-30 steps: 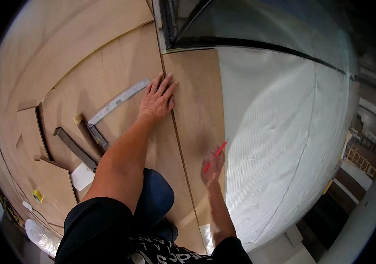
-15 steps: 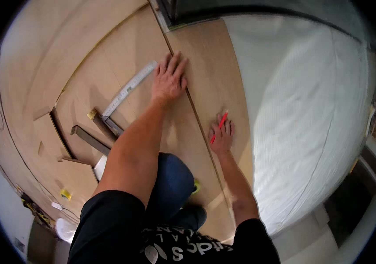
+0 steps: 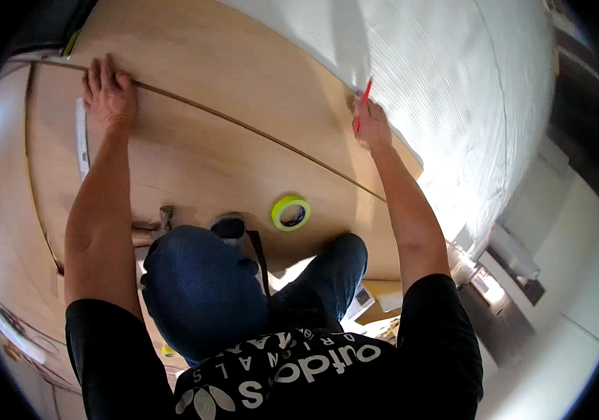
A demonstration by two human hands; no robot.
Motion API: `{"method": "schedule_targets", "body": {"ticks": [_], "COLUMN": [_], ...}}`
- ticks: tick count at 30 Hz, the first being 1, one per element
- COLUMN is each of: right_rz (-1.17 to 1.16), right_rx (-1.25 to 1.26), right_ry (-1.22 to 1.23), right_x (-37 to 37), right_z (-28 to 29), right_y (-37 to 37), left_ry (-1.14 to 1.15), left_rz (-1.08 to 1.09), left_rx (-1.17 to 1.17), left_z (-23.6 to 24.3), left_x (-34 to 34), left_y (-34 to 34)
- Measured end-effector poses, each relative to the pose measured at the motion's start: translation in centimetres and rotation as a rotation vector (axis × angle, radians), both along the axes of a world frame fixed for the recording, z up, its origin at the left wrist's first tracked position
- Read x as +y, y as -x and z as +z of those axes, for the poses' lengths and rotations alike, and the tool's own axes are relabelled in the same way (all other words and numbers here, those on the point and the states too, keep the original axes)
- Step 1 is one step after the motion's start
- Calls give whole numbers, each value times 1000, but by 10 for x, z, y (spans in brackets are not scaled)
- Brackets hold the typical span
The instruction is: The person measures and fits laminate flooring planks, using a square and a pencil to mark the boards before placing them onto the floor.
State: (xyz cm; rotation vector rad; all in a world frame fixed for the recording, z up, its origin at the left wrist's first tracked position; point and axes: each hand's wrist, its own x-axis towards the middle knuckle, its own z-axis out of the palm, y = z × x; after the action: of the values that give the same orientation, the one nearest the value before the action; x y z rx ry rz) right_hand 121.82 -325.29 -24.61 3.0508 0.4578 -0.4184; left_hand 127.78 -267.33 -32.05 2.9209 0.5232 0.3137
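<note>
Right, person kneeling on a wood floor, both arms stretched forward. The plank (image 3: 243,91) under the hands is light tan laminate with faint grain, long and flat, lying on the floor against the white underlay sheet (image 3: 453,84); a dark seam (image 3: 243,126) runs along its near edge between it and the boards already down.

Left hand (image 3: 108,94): fingers spread flat, palm pressed on the seam at the plank's left end, gripping nothing. Right hand (image 3: 372,126): fingers closed around a red pencil (image 3: 363,103), tip pointing up toward the plank's far edge where it meets the underlay. Hands are well apart, one at each end of the plank.

Count: one pencil, one roll of yellow-green tape (image 3: 290,213), one metal ruler (image 3: 81,136), one hammer (image 3: 152,222).

Tape lies flat on the laid boards, between the arms and just ahead of the right knee (image 3: 334,262). Ruler lies on the boards just left of the left forearm, partly hidden by it. Hammer sits near the left knee (image 3: 198,287), handle mostly hidden by the left arm. A dark shoe tip (image 3: 229,225) shows just beside the tape. Nothing lies between the hands and the plank; the knees block the view of the floor closest to the body.
</note>
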Motion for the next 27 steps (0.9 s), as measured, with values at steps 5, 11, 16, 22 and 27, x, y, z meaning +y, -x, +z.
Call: {"method": "schedule_targets", "body": {"ticks": [5, 11, 16, 22, 27], "right_rz": [-390, -1051, -1396, -1569, -1163], "right_rx": [-66, -87, -233, -402, -345], "right_ry": [-257, -372, -397, -537, -224], "right_x": [-18, -57, -26, -16, -40], "right_z": [62, 136, 124, 85, 68], "right_y": [108, 364, 555, 569, 553], "left_ry": [-69, -186, 52, 65, 73], "left_rz": [-12, -291, -586, -359, -42], "left_rx": [35, 27, 268, 352, 602], "left_z": [-8, -9, 37, 48, 31], "left_x": [21, 51, 35, 93, 143], "left_y": [1, -2, 89, 229, 293]}}
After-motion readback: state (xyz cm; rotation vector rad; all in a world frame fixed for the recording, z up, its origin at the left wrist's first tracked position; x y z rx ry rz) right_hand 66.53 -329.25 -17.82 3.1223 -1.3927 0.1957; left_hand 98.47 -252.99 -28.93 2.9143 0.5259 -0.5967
